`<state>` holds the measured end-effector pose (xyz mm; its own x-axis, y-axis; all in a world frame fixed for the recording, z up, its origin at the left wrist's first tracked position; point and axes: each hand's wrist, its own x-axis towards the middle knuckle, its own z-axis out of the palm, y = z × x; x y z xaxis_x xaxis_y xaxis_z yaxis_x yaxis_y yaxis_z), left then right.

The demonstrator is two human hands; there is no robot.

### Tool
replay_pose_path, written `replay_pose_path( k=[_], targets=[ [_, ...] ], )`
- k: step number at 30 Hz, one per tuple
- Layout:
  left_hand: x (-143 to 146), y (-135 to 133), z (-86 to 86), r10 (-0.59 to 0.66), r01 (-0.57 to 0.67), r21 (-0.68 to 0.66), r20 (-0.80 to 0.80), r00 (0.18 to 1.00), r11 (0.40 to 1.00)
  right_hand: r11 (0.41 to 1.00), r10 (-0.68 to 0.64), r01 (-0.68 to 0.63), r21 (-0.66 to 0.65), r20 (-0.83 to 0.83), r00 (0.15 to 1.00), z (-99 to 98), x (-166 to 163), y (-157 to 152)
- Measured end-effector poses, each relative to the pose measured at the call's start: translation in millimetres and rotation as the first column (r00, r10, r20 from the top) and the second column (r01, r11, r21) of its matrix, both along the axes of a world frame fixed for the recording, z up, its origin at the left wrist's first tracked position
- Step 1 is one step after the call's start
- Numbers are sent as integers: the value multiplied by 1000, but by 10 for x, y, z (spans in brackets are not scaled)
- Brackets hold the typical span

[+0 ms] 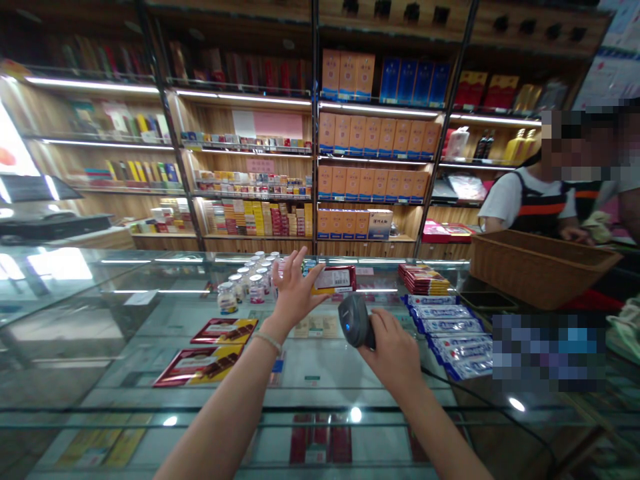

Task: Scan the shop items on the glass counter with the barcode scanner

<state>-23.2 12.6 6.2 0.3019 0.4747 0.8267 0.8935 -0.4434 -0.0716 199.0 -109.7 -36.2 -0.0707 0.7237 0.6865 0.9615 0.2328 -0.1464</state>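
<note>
My left hand [295, 287] holds up a chocolate bar [335, 279] by its left end, with the printed barcode side facing me. In my right hand [395, 347] is a dark barcode scanner [354, 321], its fingers wrapped round the handle and a small blue light on its body. The scanner's head is just below the bar and apart from it. Two chocolate bars in red and yellow wrappers, an upper one [224, 331] and a lower one [199, 365], lie flat on the glass counter [320, 393] left of my hands.
Small jars with white lids [256, 288] stand behind my left hand. To the right are a stack of chocolate bars [424, 279] and a row of blue-wrapped packs [450, 333]. A wicker basket [535, 267] stands by a person in an apron [545, 207]. The scanner's cable [500, 410] trails right.
</note>
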Motion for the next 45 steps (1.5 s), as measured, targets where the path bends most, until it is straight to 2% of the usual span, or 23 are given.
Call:
replay_pose_path(
  k=[4, 17, 23, 27, 30, 33, 36, 40, 45],
  targets=[
    [0, 1, -4, -9, 9, 0, 10, 1000, 1000, 999, 24, -24, 34, 24, 999, -21, -17, 43],
    [9, 5, -3, -9, 9, -11, 9, 1000, 1000, 996, 64, -54, -76, 132, 989, -96, -32, 91],
    [12, 2, 3, -19, 19, -17, 24, 1000, 1000, 975, 115, -85, -204, 142, 983, -4, -24, 53],
    [16, -8, 17, -12, 12, -15, 16, 1000, 1000, 949, 171, -123, -289, 147, 974, 141, 106, 62],
    [23, -14, 18, -7, 7, -26, 11, 1000, 1000, 957, 145, -105, -270, 130, 981, 318, 239, 185],
    [28, -18, 14, -9, 10, -34, 10, 1000, 999, 983, 40, -20, -180, 108, 993, 508, 332, 422],
    [27, -20, 12, -5, 6, -33, 7, 1000, 999, 995, 45, -29, -99, 169, 985, 612, 355, 694],
    [23, -22, 15, -3, 3, -34, -5, 1000, 999, 995, 85, -69, -76, 231, 969, 551, 300, 972],
    [32, -21, 17, -6, 5, -51, -14, 1000, 999, 994, 100, -93, -53, 145, 984, 367, 229, 1132]
  ],
)
